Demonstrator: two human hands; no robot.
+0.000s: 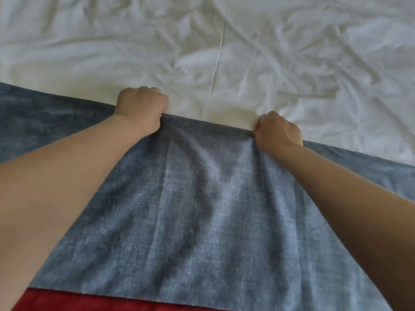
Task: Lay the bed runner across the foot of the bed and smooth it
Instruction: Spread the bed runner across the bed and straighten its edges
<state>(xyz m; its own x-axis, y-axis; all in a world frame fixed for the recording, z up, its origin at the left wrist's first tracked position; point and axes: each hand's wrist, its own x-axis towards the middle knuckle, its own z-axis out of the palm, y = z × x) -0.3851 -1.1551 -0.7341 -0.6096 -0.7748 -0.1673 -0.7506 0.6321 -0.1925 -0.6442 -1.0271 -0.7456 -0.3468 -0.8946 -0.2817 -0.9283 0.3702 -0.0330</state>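
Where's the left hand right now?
Head view, left of centre: the left hand grips the blue runner at its far edge, beside the white sheet.

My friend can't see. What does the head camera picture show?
Two bare hands, the left hand and right hand, grip the far edge of a blue-grey bed runner lying over a wrinkled white sheet. A red strip shows at its near edge.

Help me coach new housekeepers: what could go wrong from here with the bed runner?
1. The left hand and right hand each grip the far edge of the blue bed runner; an uneven pull could leave it skewed.
2. Long folds run between the two grips and may stay if not smoothed.
3. Dragging the runner could bunch the wrinkled white sheet beneath it.
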